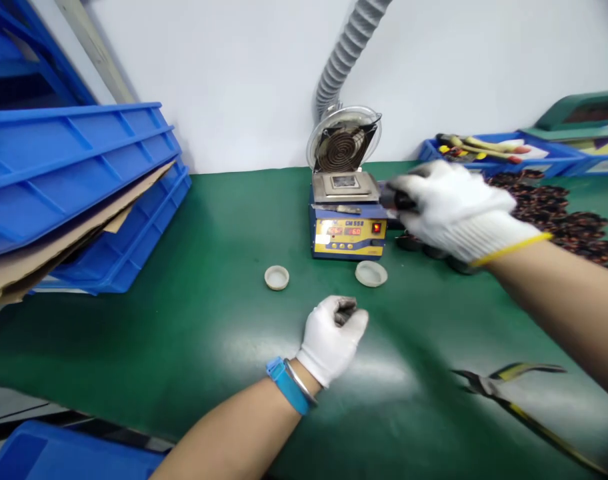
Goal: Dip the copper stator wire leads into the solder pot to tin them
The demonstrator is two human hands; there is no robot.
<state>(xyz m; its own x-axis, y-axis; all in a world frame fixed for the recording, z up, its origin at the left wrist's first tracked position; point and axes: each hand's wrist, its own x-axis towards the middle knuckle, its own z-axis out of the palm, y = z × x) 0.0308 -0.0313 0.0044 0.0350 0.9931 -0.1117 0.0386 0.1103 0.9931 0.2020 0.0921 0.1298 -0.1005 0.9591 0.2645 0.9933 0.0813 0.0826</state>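
Note:
My left hand (334, 337), in a white glove with darkened fingertips, is low over the green table with its fingers curled toward the thumb. Whether anything sits inside that curl is hidden. Motion blurs my gloved right hand (447, 203), raised beside the solder pot; its fingers are closed around a small black part (403, 200). The blue and yellow solder pot (348, 233) has lit red digits, a metal top (345, 187) and a round clear hood behind it. Two shallow whitish dishes, the left dish (277, 277) and the right dish (371, 273), lie in front of it.
Several black, copper-wound coils (549, 207) are heaped at the right. Yellow-handled nippers (504, 387) lie open at the lower right. Blue bins (74, 153) with cardboard stand left; a blue tool tray (539, 160) sits back right. A grey hose (349, 53) rises behind the pot.

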